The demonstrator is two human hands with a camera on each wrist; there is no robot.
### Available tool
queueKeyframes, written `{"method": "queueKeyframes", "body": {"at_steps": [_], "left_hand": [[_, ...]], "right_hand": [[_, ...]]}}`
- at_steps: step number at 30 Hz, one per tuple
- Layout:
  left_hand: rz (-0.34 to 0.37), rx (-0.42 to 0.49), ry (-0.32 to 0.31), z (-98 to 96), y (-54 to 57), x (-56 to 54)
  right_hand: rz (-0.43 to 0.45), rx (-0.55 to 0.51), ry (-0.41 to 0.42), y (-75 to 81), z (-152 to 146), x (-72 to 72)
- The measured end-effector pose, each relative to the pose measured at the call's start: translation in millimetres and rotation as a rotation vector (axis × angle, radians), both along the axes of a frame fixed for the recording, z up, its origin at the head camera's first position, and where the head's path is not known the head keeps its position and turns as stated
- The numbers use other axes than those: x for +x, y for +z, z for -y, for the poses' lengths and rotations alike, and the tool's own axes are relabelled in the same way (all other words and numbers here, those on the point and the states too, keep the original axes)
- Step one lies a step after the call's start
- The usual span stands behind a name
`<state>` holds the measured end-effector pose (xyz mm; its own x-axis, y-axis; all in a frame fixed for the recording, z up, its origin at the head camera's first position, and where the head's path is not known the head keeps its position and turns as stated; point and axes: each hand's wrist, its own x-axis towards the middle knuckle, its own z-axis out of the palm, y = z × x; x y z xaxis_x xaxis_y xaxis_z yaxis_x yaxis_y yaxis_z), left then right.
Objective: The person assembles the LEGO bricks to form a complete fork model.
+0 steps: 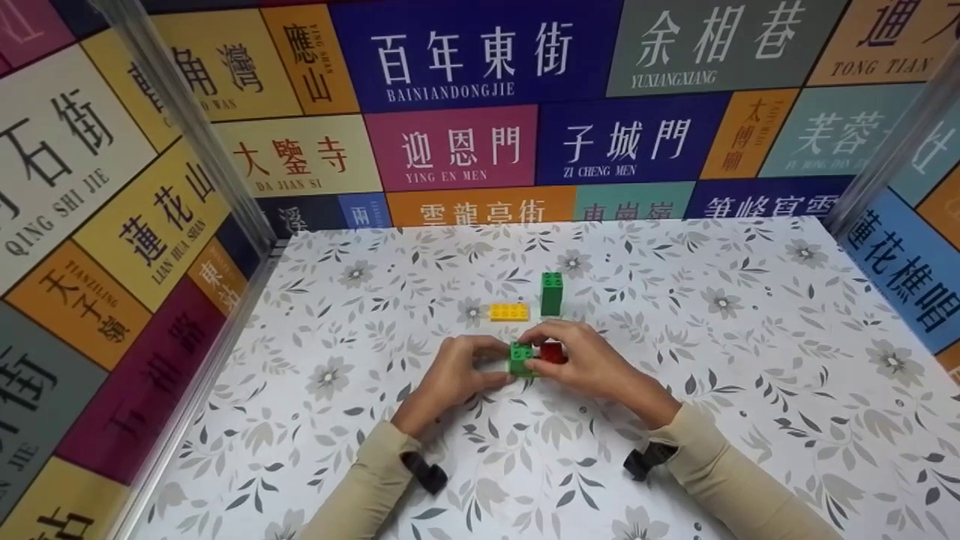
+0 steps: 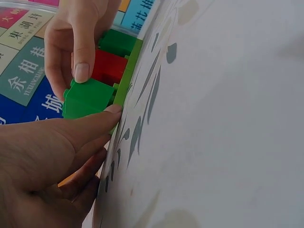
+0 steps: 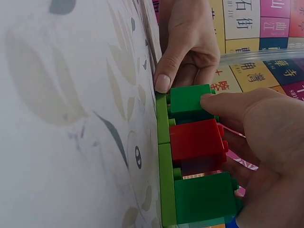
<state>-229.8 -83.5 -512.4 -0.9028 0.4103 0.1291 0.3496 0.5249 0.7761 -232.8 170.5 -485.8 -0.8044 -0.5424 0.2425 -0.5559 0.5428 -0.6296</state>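
A row of light green base bricks (image 3: pixel 167 185) lies low along the table and carries a red brick (image 3: pixel 195 142) in the middle and a green brick (image 3: pixel 206 199) at its right end. At the left end, my right hand (image 1: pixel 589 364) pinches another green brick (image 3: pixel 190 102) between thumb and fingers. That brick sits slightly tilted at the base's studs, a narrow gap showing beneath it in the right wrist view. With thumb and fingers, my left hand (image 1: pixel 459 371) holds the left end of the base. In the head view, my right hand hides the right-end brick.
Behind the hands, a yellow brick (image 1: pixel 509 312) lies flat on the flower-patterned table (image 1: pixel 337 450). To its right stands a tall green brick stack (image 1: pixel 551 295). Panels with lettering (image 1: pixel 450 146) wall the table at the back and sides.
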Motion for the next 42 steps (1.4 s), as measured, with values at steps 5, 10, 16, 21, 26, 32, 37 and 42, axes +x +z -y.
{"method": "queueKeyframes", "body": {"at_steps": [5, 10, 16, 21, 26, 32, 37, 42], "left_hand": [[0.003, -0.010, -0.002, -0.6, 0.2, 0.5], [0.037, 0.022, -0.005, 0.0, -0.6, -1.1], [0.040, 0.034, -0.024, 0.9, 0.1, -1.8], [-0.033, 0.020, -0.062, 0.0, -0.4, -0.7], [-0.075, -0.002, -0.054, -2.5, -1.3, 0.2], [-0.042, -0.005, -0.039, -4.0, -1.3, 0.5], [-0.023, -0.015, -0.030, -4.6, -0.7, 0.8], [-0.027, -0.015, -0.028, -5.1, -0.8, 0.6]], "right_hand": [[0.009, 0.007, -0.013, 0.6, 0.7, 1.4], [0.009, -0.001, -0.018, 1.9, 1.6, 3.0], [0.013, -0.008, -0.022, 2.5, 2.8, 3.6], [0.007, -0.003, -0.030, 1.0, 3.1, 2.9], [0.002, 0.000, -0.030, 0.3, 3.3, 1.9], [0.011, -0.003, -0.027, 2.5, 4.4, 2.2], [0.024, -0.009, -0.024, 3.9, 5.0, 2.1], [0.013, 0.006, -0.030, 4.3, 6.3, 1.9]]}}
